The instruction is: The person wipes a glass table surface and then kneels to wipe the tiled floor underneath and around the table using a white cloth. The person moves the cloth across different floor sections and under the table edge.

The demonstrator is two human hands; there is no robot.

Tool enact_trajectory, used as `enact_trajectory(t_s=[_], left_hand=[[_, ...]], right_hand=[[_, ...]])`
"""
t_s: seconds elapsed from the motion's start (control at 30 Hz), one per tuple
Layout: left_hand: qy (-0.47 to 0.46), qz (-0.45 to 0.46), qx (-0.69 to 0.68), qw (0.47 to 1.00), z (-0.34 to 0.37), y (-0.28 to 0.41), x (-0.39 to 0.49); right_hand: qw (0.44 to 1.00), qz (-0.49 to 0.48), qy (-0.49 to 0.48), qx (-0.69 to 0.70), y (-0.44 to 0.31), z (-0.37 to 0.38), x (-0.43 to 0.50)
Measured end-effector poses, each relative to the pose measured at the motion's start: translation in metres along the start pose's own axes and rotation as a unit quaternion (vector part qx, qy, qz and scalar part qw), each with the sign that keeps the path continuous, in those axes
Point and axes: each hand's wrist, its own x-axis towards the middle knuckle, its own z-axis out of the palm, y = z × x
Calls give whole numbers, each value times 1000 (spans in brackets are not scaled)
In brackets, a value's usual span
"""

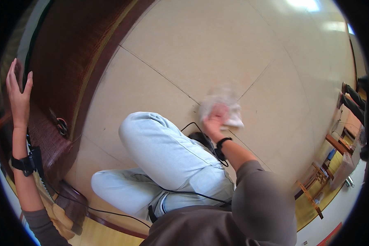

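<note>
My right hand (pixel 216 118) presses a crumpled white cloth (pixel 237 115) against the beige tiled floor (pixel 233 55). Motion blur softens both hand and cloth, and the fingers are partly lost in the folds. Off to the far left, my left hand (pixel 19 87) has its fingers spread and holds nothing. It is at the upper edge of a dark brown, leather-like piece of furniture (pixel 64 49); whether it bears weight there cannot be told. Black bands with small devices circle both wrists, the left device (pixel 26 164) being the larger in view.
My bent knees (pixel 166 150) in light jeans are close to the cloth. A black cable (pixel 196 193) crosses my lap. What looks like scissors (pixel 62 126) lies against the brown furniture. At right are wooden furniture pieces (pixel 318 178) and another person's legs (pixel 352 101).
</note>
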Motion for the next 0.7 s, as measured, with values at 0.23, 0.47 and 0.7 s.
enact_trajectory(t_s=[0.23,0.47,0.7], left_hand=[[0,4,6,1000,1,-5,-1],[2,22,1,1000,5,-11,-2],[-8,9,25,1000,-2,-7,-2]], right_hand=[[906,-414,-77,40,-46,-31,32],[955,270,101,-67,207,-68,77],[886,356,268,127,153,-72,216]])
